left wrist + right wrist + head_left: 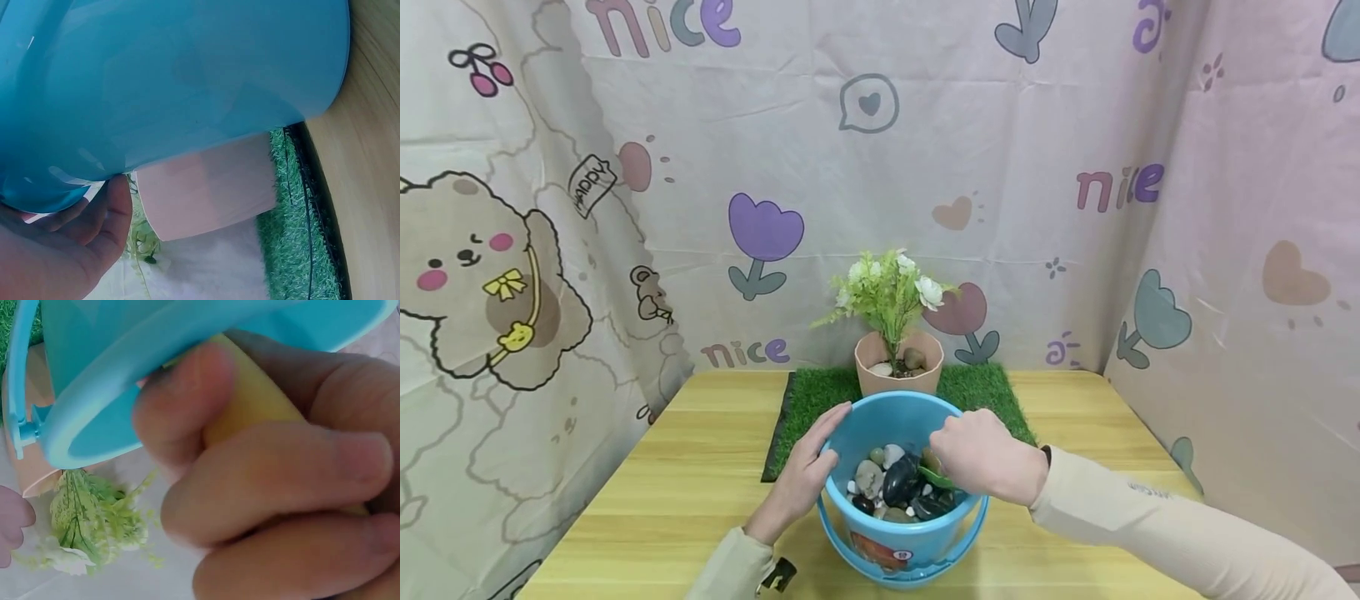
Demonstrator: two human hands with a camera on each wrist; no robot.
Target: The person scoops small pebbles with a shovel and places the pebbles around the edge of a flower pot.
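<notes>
A blue plastic bucket (943,537) stands upright near the front of the table, with stones (870,479) of several sizes and colours inside. My left hand (801,475) holds its left rim, the thumb at the edge and the fingers along the outside wall (206,75). Over the right side of the bucket, my right hand (988,454) grips the yellow handle (256,394) of a small shovel. The green shovel blade (936,477) reaches down among the stones, partly hidden by that hand. The bucket's handle (842,546) hangs down at the front.
Behind the bucket, a pink flowerpot (898,383) with white flowers and green leaves (887,292) stands on a green artificial grass mat (988,392). Printed cloth (880,167) hangs behind and on both sides of the wooden table (662,483).
</notes>
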